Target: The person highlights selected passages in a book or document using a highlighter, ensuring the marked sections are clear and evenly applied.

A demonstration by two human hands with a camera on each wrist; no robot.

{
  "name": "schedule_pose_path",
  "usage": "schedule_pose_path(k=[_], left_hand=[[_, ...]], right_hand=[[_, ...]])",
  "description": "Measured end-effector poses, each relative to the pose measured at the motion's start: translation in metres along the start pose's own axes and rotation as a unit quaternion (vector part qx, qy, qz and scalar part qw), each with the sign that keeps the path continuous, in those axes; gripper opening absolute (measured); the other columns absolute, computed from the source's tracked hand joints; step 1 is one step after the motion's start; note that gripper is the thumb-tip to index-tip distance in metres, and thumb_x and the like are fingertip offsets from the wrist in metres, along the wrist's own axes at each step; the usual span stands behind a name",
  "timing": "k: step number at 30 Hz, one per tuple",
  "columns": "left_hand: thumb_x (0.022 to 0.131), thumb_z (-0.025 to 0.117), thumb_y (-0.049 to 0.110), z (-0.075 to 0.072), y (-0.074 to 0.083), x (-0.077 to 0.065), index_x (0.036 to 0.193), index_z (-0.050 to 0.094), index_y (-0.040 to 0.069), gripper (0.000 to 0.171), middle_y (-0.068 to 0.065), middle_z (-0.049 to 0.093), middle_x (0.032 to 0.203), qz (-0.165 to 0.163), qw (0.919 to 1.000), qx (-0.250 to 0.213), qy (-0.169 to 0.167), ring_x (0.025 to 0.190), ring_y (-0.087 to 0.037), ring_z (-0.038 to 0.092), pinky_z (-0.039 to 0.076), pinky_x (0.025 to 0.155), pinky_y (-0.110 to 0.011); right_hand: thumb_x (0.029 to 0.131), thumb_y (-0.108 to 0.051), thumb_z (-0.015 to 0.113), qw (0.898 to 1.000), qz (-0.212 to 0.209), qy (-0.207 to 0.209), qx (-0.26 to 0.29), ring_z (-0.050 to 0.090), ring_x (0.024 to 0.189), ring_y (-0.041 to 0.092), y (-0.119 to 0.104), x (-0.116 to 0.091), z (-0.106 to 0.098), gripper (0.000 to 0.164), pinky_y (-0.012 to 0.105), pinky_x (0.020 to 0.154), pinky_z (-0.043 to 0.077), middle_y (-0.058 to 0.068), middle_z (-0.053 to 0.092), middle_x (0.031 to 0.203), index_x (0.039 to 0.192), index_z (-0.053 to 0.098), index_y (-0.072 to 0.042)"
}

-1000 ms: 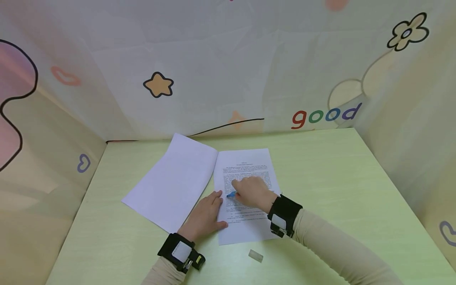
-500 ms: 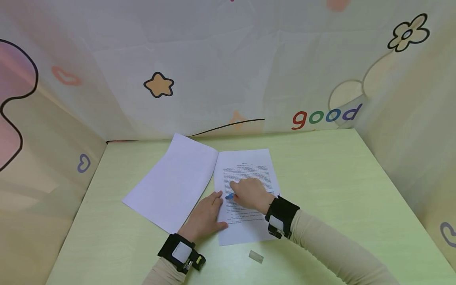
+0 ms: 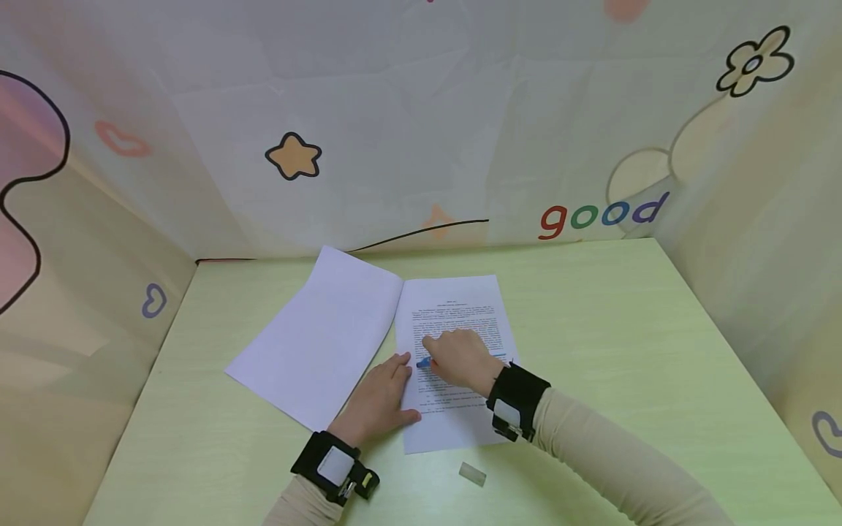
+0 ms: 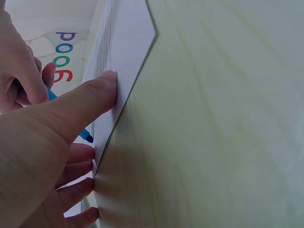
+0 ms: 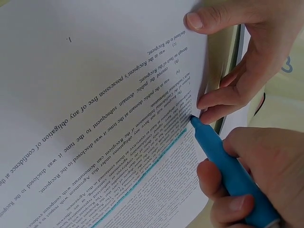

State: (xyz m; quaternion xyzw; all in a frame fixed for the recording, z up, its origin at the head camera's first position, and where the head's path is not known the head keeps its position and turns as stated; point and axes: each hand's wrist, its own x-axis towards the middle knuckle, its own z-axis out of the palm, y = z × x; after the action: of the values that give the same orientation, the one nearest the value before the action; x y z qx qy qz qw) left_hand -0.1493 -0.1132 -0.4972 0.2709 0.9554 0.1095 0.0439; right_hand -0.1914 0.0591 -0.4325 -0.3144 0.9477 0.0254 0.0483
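Observation:
My right hand (image 3: 463, 358) grips a blue highlighter (image 5: 228, 166) over a printed page (image 3: 454, 431). In the right wrist view its tip is at the left end of a text line, beside a blue highlighted stripe (image 5: 142, 178) that runs across the text. My left hand (image 3: 376, 398) rests along the page's left edge, fingers extended and thumb lying on the lower margin. The left wrist view shows the left thumb (image 4: 95, 95) on the paper, with the highlighter's dark blue tip just beyond it. Most of the highlighter's barrel is hidden by the right hand in the head view.
A blank turned-over sheet (image 3: 322, 336) lies left of the printed page, joined to it near the top. Below the page on the light green table (image 3: 612, 329) is a small grey rectangular piece (image 3: 472, 474). A patterned curtain (image 3: 408, 109) stands behind the table.
My right hand has shifted slightly left and down the page with the highlighter. A blue stripe now shows to the right of that hand. The left hand has stayed in place.

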Motion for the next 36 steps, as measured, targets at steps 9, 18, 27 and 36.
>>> schedule_pose_path(k=[9,18,27,36], left_hand=[[0.070,0.073,0.045,-0.0004,-0.0003,-0.0007,0.124,0.047,-0.002,0.076,-0.015,0.037,0.139,0.010,0.9999,-0.002,0.012,0.126,-0.028,0.033,0.030,0.103,-0.038],[0.070,0.073,0.046,-0.0003,0.0001,-0.0005,0.125,0.047,-0.002,0.077,-0.014,0.036,0.140,0.008,0.9999,0.002,0.010,0.126,-0.027,0.033,0.030,0.103,-0.037],[0.070,0.073,0.047,-0.0011,0.0007,-0.0004,0.125,0.046,-0.001,0.078,-0.015,0.036,0.140,0.004,0.9999,0.010,0.004,0.127,-0.028,0.032,0.030,0.104,-0.037],[0.070,0.072,0.047,-0.0013,0.0012,-0.0001,0.126,0.046,-0.001,0.078,-0.014,0.035,0.141,0.000,0.9999,0.016,-0.003,0.128,-0.027,0.030,0.028,0.104,-0.037]], right_hand=[[0.085,-0.024,0.061,1.000,-0.002,0.000,0.006,0.040,0.046,0.012,-0.0001,0.0001,-0.0004,0.018,0.021,0.040,0.032,0.000,0.051,0.059,0.095,0.059,-0.009],[0.086,-0.024,0.060,1.000,0.002,-0.009,0.002,0.040,0.046,0.011,0.0019,0.0002,-0.0009,0.017,0.021,0.040,0.033,0.000,0.048,0.058,0.094,0.058,-0.009],[0.087,-0.026,0.059,0.999,0.016,-0.029,0.002,0.042,0.048,0.013,0.0063,-0.0014,0.0000,0.020,0.022,0.040,0.034,0.000,0.051,0.062,0.099,0.058,-0.010],[0.086,-0.024,0.061,0.999,0.019,-0.027,0.002,0.042,0.049,0.013,0.0099,-0.0058,-0.0001,0.023,0.022,0.041,0.034,0.002,0.056,0.065,0.103,0.059,-0.010]])
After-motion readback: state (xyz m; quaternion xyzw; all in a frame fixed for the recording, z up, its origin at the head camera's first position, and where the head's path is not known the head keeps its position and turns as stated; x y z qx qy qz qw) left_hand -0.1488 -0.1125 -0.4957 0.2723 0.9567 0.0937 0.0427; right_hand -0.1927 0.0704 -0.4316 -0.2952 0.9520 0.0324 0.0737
